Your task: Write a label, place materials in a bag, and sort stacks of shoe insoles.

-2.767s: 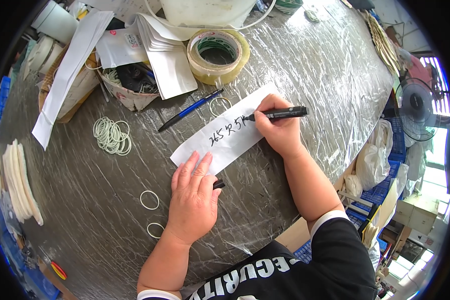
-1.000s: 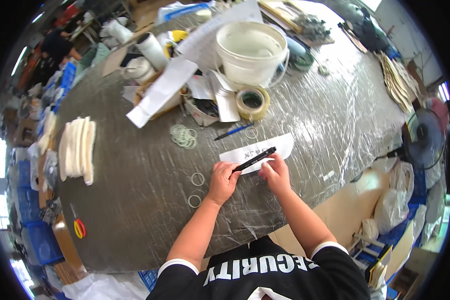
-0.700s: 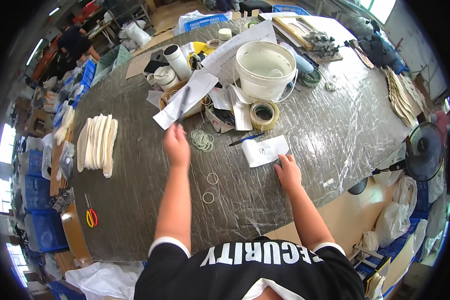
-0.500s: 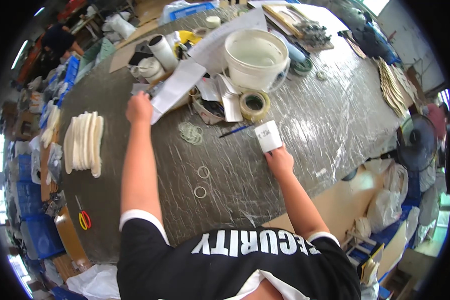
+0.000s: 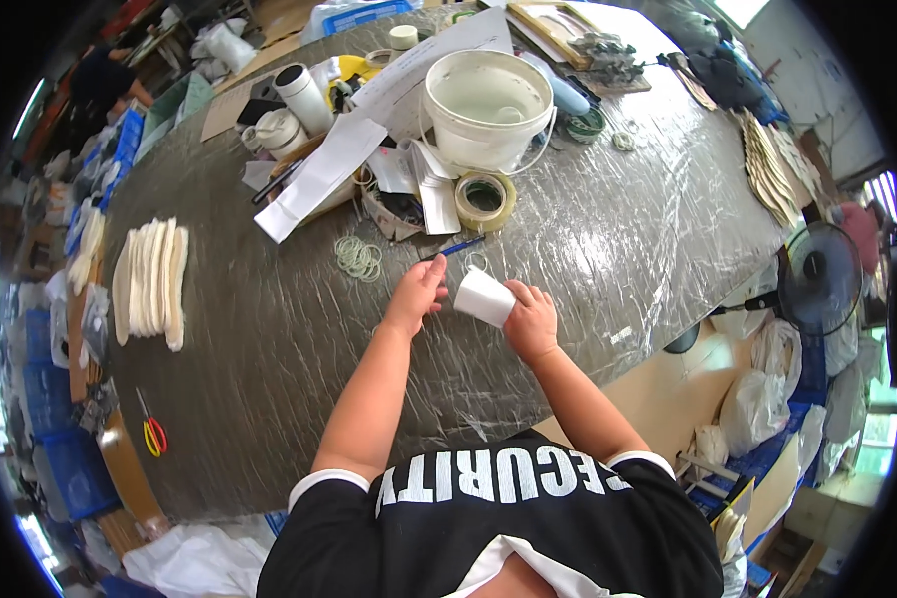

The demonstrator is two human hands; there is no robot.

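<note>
My right hand point(image 5: 531, 321) holds a white paper strip point(image 5: 482, 296) curled into a loose roll, lifted a little above the plastic-covered table point(image 5: 269, 339). My left hand point(image 5: 418, 291) is just left of the roll's open end, with its fingers bunched together. Whether it touches the paper or pinches something small is not visible. A blue pen point(image 5: 452, 249) lies on the table just beyond both hands. Further left of the pen is a pile of pale rubber bands point(image 5: 357, 257).
Behind the hands stand a roll of clear tape point(image 5: 485, 199), a white bucket point(image 5: 488, 100), a long white paper strip point(image 5: 319, 179) and white tubes point(image 5: 299, 92). A stack of flat white pieces point(image 5: 149, 279) lies far left, scissors point(image 5: 151, 432) near the left edge. A floor fan point(image 5: 815, 281) stands right.
My left hand has come back from a far reach at the table's back left to the paper. My right hand has lifted the paper off the table, and it is now curled.
</note>
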